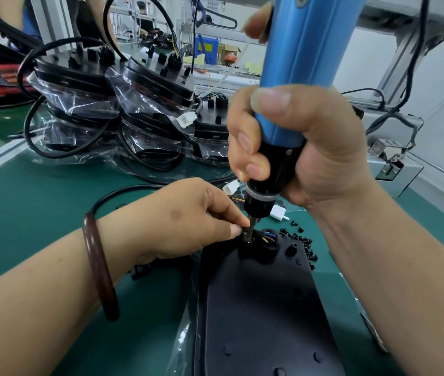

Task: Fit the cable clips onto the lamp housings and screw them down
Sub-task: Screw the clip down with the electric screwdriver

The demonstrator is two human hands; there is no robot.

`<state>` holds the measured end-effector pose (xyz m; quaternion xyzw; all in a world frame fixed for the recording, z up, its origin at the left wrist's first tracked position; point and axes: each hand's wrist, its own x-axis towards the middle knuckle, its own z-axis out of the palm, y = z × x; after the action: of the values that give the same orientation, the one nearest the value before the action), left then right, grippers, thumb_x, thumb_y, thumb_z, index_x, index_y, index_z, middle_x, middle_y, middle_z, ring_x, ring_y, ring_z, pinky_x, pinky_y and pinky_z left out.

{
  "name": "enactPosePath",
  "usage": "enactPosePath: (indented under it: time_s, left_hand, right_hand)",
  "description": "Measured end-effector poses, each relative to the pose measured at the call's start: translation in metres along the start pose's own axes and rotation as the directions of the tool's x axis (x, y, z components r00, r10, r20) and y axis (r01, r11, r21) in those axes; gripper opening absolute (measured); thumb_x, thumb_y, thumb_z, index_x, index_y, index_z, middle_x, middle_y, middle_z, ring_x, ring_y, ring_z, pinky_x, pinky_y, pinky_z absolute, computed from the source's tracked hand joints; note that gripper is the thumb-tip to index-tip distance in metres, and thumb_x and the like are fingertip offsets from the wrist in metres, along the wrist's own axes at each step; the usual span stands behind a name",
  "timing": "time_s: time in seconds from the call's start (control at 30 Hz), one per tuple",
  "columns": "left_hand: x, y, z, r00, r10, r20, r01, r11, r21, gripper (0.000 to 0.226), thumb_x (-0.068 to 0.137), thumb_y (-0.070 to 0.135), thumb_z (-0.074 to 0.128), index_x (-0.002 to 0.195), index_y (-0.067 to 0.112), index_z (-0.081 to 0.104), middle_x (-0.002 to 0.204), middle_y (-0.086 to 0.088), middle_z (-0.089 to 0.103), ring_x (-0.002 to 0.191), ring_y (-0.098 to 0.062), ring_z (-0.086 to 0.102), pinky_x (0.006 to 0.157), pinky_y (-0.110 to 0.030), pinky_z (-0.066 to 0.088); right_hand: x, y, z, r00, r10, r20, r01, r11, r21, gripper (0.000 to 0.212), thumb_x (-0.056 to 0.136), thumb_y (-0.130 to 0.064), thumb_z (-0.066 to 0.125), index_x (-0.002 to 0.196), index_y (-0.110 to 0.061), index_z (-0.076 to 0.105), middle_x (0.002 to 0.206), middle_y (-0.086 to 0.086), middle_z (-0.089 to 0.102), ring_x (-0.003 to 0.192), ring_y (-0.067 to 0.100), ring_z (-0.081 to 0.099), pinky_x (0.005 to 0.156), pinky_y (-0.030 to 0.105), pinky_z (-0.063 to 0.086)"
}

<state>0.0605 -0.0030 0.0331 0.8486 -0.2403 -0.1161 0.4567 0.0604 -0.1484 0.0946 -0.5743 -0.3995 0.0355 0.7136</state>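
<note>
lamp housing (264, 308): lies back-up on the green mat (39, 202), nearest the person, with its wire port at the far end.
cable clip (245, 246): small black piece beside the port, right under the driver bit (252, 226); its shape is hard to make out.
left hand (188, 221): thumb and forefinger pinch the driver bit near its tip.
right hand (310, 147): wrapped around the blue electric screwdriver (305, 50), held upright.
step: likely seating a screw in the clip.
next: probably straight downward pressure with fingers drawn clear, then another of the loose screws (301, 238) just beside the housing.
</note>
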Motion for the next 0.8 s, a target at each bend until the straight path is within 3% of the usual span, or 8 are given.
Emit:
enactPosePath:
  time_s: [0.07,0.13,0.17,0.23,0.47,0.6,0.7,0.8]
  left_hand:
    - [-0.006,-0.001,-0.002,0.995,0.000,0.095,0.004,0.999,-0.047,0.007,0.081,0.031,0.072,0.087,0.034,0.074,0.056,0.016,0.060,0.047,0.001,0.049,0.049,-0.010,0.038]
    - [-0.009,-0.003,-0.002,0.983,0.039,0.179,-0.033,0.999,-0.036,0.028,0.074,0.038,0.076,0.102,0.037,0.071,0.089,0.017,0.071,0.080,-0.001,0.066,0.076,-0.020,0.052]
    - [-0.008,-0.005,0.001,0.987,0.068,0.146,-0.072,0.997,0.018,0.034,0.072,0.038,0.078,0.105,0.038,0.070,0.100,0.017,0.070,0.095,-0.001,0.065,0.090,-0.025,0.050]
    - [-0.007,-0.006,0.008,0.995,0.099,0.005,-0.099,0.989,0.105,0.034,0.070,0.039,0.081,0.102,0.035,0.072,0.104,0.015,0.069,0.102,-0.001,0.063,0.099,-0.031,0.046]
    - [-0.009,-0.007,0.016,0.981,0.152,-0.120,-0.131,0.977,0.166,0.032,0.067,0.045,0.078,0.096,0.051,0.067,0.087,0.033,0.058,0.087,0.010,0.058,0.083,-0.015,0.044]
    - [-0.009,-0.007,0.017,0.975,0.174,-0.135,-0.144,0.968,0.206,0.029,0.068,0.047,0.076,0.096,0.049,0.070,0.083,0.035,0.055,0.082,0.011,0.054,0.070,-0.003,0.035]
    - [-0.011,-0.008,0.018,0.978,0.161,-0.133,-0.131,0.969,0.208,0.028,0.069,0.048,0.075,0.097,0.045,0.072,0.084,0.030,0.056,0.084,0.009,0.055,0.073,-0.005,0.037]
    - [-0.012,-0.007,0.019,0.977,0.155,-0.146,-0.125,0.973,0.194,0.027,0.070,0.046,0.075,0.097,0.042,0.073,0.085,0.017,0.061,0.087,0.003,0.058,0.084,-0.021,0.046]
  right_hand:
    - [-0.001,-0.001,0.000,1.000,-0.020,-0.006,0.020,1.000,-0.005,0.005,0.069,-0.015,0.055,0.068,-0.014,0.059,0.047,0.002,0.043,0.035,0.018,0.037,0.043,0.024,0.037]
    - [-0.001,-0.001,0.000,0.999,-0.043,-0.020,0.043,0.999,-0.002,0.003,0.069,-0.014,0.055,0.069,-0.011,0.055,0.048,0.004,0.043,0.035,0.019,0.038,0.044,0.025,0.038]
    - [-0.001,-0.001,-0.001,0.998,-0.047,-0.032,0.047,0.999,-0.006,0.006,0.069,-0.014,0.056,0.069,-0.009,0.053,0.049,0.004,0.044,0.035,0.019,0.039,0.044,0.025,0.038]
    - [-0.001,0.000,-0.002,0.998,-0.037,-0.046,0.036,0.999,-0.022,0.012,0.069,-0.016,0.056,0.069,-0.007,0.049,0.048,0.002,0.046,0.035,0.018,0.040,0.045,0.026,0.038]
    - [-0.001,0.000,-0.006,0.999,-0.031,-0.042,0.030,0.999,-0.027,0.012,0.070,-0.016,0.055,0.080,-0.011,0.049,0.048,0.001,0.047,0.037,0.019,0.040,0.046,0.026,0.039]
    - [0.000,0.002,-0.005,0.997,-0.065,-0.034,0.064,0.998,-0.023,0.006,0.068,-0.014,0.055,0.064,-0.009,0.052,0.049,0.003,0.044,0.036,0.019,0.038,0.044,0.026,0.038]
    - [0.000,0.004,-0.004,0.998,-0.065,-0.015,0.065,0.997,0.035,0.003,0.067,-0.010,0.055,0.064,-0.010,0.056,0.049,0.006,0.043,0.035,0.018,0.037,0.044,0.024,0.038]
    - [0.000,0.004,-0.004,0.998,-0.065,-0.003,0.065,0.996,0.064,0.009,0.067,-0.008,0.056,0.074,-0.012,0.054,0.050,0.007,0.043,0.035,0.018,0.037,0.044,0.024,0.038]
